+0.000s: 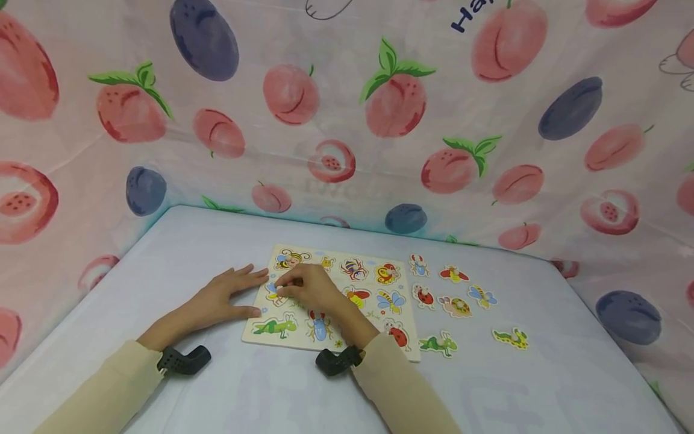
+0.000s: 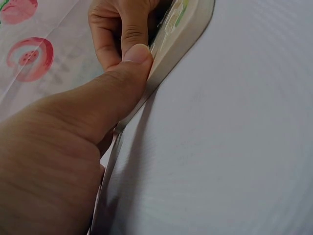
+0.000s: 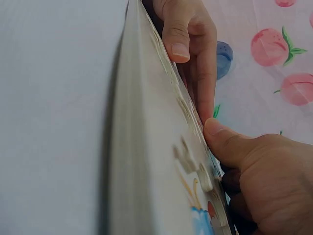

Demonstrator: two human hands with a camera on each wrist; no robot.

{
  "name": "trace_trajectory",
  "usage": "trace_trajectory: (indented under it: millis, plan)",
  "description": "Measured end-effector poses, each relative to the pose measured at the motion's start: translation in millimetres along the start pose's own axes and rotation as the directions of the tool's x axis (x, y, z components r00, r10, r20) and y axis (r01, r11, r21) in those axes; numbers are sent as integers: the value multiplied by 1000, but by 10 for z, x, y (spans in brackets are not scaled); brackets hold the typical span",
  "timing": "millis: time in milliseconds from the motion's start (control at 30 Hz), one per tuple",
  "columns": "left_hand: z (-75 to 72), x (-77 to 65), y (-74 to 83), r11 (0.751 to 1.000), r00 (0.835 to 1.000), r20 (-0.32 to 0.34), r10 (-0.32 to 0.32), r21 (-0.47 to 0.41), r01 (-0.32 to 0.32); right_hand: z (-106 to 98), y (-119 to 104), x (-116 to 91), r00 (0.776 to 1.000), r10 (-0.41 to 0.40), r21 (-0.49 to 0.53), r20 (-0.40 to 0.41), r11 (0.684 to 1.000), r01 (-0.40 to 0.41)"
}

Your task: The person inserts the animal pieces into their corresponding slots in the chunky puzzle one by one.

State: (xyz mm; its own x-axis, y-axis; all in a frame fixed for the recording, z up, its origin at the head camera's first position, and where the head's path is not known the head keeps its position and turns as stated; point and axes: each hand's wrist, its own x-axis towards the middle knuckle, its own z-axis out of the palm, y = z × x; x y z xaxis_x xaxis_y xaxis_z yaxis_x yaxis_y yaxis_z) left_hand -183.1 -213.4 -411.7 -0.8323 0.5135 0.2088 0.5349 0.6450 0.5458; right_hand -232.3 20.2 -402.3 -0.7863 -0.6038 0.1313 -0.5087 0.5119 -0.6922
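A wooden insect puzzle board (image 1: 331, 345) lies flat on the table. My right hand (image 1: 314, 291) reaches over its left part, thumb and fingertips pinching a small puzzle piece (image 1: 272, 292) with a blue wing at the middle-row place near the left edge. Most of that piece is hidden by the fingers. In the right wrist view, the right thumb (image 3: 230, 142) is low over the board's face. My left hand (image 1: 222, 299) rests at the board's left edge with its fingers spread and extended. The left thumb (image 2: 115, 90) lies along that edge in the left wrist view.
Loose insect pieces lie right of the board: a stag beetle (image 1: 418, 265), a red-winged beetle (image 1: 453, 274), a ladybug (image 1: 423, 296), a snail-like piece (image 1: 455, 306), a dragonfly (image 1: 482, 296), a grasshopper (image 1: 440, 344) and a caterpillar (image 1: 511, 339). A fruit-print cloth (image 1: 336, 126) stands behind the table.
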Motion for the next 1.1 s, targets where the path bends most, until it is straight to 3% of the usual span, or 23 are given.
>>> trace_trajectory:
  millis: [300,633,900,1100]
  plan:
    - [0,14,-4,1000,1000,6,-12,8,12,28,9,2,1000,5,-37,-26,999,-6]
    - [3,5,-10,999,999,20,-37,0,37,67,-44,-18,994,84,-4,-63,996,-84]
    - [-24,3,-16,999,999,19,-36,-14,37,84,-92,-14,991,37,-15,-132,999,-39]
    - [15,6,-30,1000,1000,10,-11,-27,11,76,-89,-38,992,66,-14,-106,998,-68]
